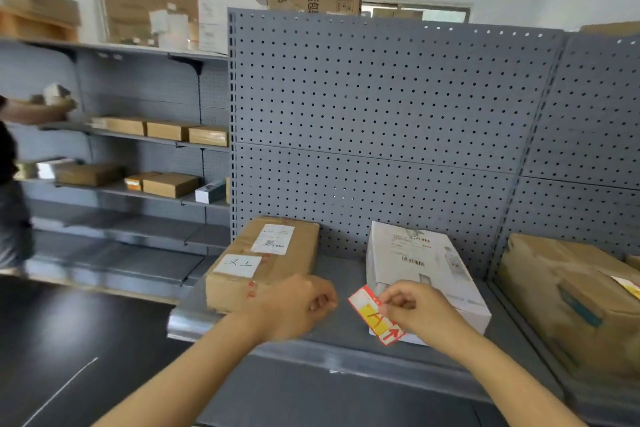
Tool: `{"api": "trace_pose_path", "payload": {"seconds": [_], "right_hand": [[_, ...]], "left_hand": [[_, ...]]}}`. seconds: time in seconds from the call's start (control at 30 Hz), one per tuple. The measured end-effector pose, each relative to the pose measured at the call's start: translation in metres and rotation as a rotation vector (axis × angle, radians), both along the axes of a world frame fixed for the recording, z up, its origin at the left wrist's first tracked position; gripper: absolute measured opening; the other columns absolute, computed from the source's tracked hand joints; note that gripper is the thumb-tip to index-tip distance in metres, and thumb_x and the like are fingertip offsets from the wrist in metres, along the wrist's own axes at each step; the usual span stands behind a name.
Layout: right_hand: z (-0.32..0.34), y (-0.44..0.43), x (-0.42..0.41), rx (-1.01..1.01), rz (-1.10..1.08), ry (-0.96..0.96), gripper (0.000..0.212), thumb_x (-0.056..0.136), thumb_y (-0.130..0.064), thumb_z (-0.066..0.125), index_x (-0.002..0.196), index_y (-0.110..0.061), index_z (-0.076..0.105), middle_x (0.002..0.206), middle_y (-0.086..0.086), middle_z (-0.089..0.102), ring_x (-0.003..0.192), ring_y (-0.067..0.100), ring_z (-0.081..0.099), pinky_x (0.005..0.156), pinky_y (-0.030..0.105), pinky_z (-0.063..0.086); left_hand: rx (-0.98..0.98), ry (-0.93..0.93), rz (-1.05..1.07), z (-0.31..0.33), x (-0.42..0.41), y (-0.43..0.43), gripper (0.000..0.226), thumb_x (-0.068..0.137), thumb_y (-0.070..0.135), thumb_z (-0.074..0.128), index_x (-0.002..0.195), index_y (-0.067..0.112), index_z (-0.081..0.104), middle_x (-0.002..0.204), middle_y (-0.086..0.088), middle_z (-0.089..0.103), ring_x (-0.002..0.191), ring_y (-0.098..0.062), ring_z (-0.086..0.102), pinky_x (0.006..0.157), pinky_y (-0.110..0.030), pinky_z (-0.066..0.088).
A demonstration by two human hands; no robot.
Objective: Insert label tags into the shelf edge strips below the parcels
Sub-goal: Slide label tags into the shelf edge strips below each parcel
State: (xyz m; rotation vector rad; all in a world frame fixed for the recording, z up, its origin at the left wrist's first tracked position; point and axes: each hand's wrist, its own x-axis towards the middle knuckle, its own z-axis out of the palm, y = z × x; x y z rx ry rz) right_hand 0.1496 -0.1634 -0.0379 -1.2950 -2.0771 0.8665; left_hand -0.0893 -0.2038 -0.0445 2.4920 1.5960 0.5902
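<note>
Standing at the far left of the view, another person [14, 184] reaches toward a side rack of small cartons, apart from the work. Nearer the middle, a brown parcel [265, 258] lies on the grey shelf [343, 319], its white sticker facing up. The left hand [294, 305] hovers just in front of that parcel with fingers curled in loosely; it appears to hold nothing, though the palm is hidden. Below it, the shelf edge strip [332, 362] runs along the front lip, and no tag can be seen in it here.

Further right, the right hand [417, 310] pinches a red-bordered label tag [375, 317] between thumb and fingertips, the yellow panel and red arrow facing the camera. The tag is tilted, held above the shelf in front of the white parcel [422, 274], and is not yet in the strip. A larger brown parcel [571, 298] sits on the next bay to the right.

To seat the tag well, it would probably help to level it with the strip, tuck one long edge into the channel first, then press the other in, while the free hand steadies the strip. Centring it under its parcel seems wise.
</note>
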Motion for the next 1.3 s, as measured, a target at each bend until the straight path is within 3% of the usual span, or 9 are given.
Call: {"api": "trace_pose_path", "payload": {"seconds": [0.13,0.27,0.37,0.47,0.57,0.73,0.93,1.1,1.3], "right_hand": [[-0.014,-0.014,-0.026,-0.004,0.068,-0.031,0.009,0.082,-0.014,0.07,0.083,-0.022,0.07,0.08,-0.001,0.072,0.074,0.01,0.067,0.066,0.022,0.054],[-0.027,-0.025,-0.055,-0.009,0.107,-0.058,0.008,0.08,-0.012,0.071,0.082,-0.02,0.07,0.079,0.003,0.073,0.074,0.015,0.067,0.068,0.025,0.053],[-0.035,-0.029,-0.076,-0.033,0.125,-0.089,0.01,0.079,-0.011,0.071,0.078,-0.021,0.069,0.076,0.001,0.072,0.07,0.016,0.067,0.068,0.029,0.053],[-0.042,-0.031,-0.097,-0.04,0.124,-0.116,0.012,0.079,-0.011,0.071,0.076,-0.023,0.069,0.072,-0.001,0.072,0.065,0.008,0.065,0.063,0.024,0.052],[-0.046,-0.033,-0.117,-0.023,0.106,-0.163,0.011,0.079,-0.012,0.07,0.077,-0.022,0.069,0.075,0.0,0.072,0.06,0.0,0.06,0.057,0.013,0.046],[-0.047,-0.033,-0.143,-0.011,0.058,-0.185,0.015,0.079,-0.008,0.069,0.073,-0.021,0.067,0.07,-0.001,0.066,0.05,-0.003,0.053,0.049,0.009,0.044],[-0.053,-0.035,-0.157,0.001,-0.018,-0.222,0.01,0.079,-0.01,0.07,0.077,-0.019,0.069,0.07,-0.002,0.065,0.055,-0.003,0.055,0.054,0.008,0.043],[-0.051,-0.035,-0.157,-0.013,-0.075,-0.235,0.012,0.081,-0.009,0.068,0.078,-0.021,0.069,0.075,-0.002,0.07,0.059,0.003,0.061,0.053,0.012,0.047],[-0.049,-0.031,-0.162,0.026,-0.106,-0.243,0.016,0.08,-0.01,0.067,0.075,-0.025,0.068,0.075,-0.004,0.069,0.068,0.003,0.061,0.061,0.012,0.046]], "left_hand": [[-0.042,-0.014,0.073,-0.012,-0.024,-0.031,0.019,0.091,0.028,0.049,0.1,0.024,0.065,0.099,0.007,0.068,0.085,-0.008,0.058,0.08,-0.026,0.048],[-0.087,-0.026,0.122,-0.027,-0.05,-0.049,0.017,0.091,0.028,0.05,0.1,0.024,0.064,0.1,0.007,0.067,0.084,-0.007,0.058,0.07,-0.011,0.041],[-0.147,-0.048,0.153,-0.038,-0.069,-0.057,0.016,0.091,0.032,0.048,0.096,0.027,0.062,0.098,0.01,0.065,0.085,-0.008,0.059,0.075,-0.025,0.051],[-0.18,-0.047,0.167,-0.049,-0.088,-0.063,0.015,0.088,0.03,0.046,0.088,0.023,0.059,0.091,0.005,0.065,0.081,-0.014,0.06,0.075,-0.039,0.054],[-0.227,-0.022,0.157,-0.055,-0.106,-0.065,0.018,0.09,0.029,0.046,0.094,0.021,0.061,0.099,0.005,0.065,0.087,-0.014,0.059,0.081,-0.037,0.052],[-0.218,0.061,0.111,-0.073,-0.133,-0.057,0.026,0.093,0.028,0.045,0.113,0.021,0.059,0.12,0.0,0.058,0.108,-0.018,0.053,0.094,-0.031,0.043],[-0.138,0.222,0.083,-0.095,-0.136,-0.033,0.049,0.091,0.028,0.047,0.139,0.025,0.035,0.142,-0.004,0.034,0.13,-0.026,0.031,0.11,-0.042,0.026],[-0.064,0.301,0.126,-0.102,-0.127,-0.031,0.052,0.09,0.024,0.046,0.14,0.02,0.032,0.137,-0.009,0.035,0.129,-0.029,0.03,0.107,-0.043,0.028],[-0.096,0.236,0.152,-0.101,-0.128,-0.026,0.047,0.089,0.026,0.048,0.134,0.017,0.037,0.139,-0.007,0.032,0.134,-0.028,0.023,0.109,-0.043,0.024]]}}
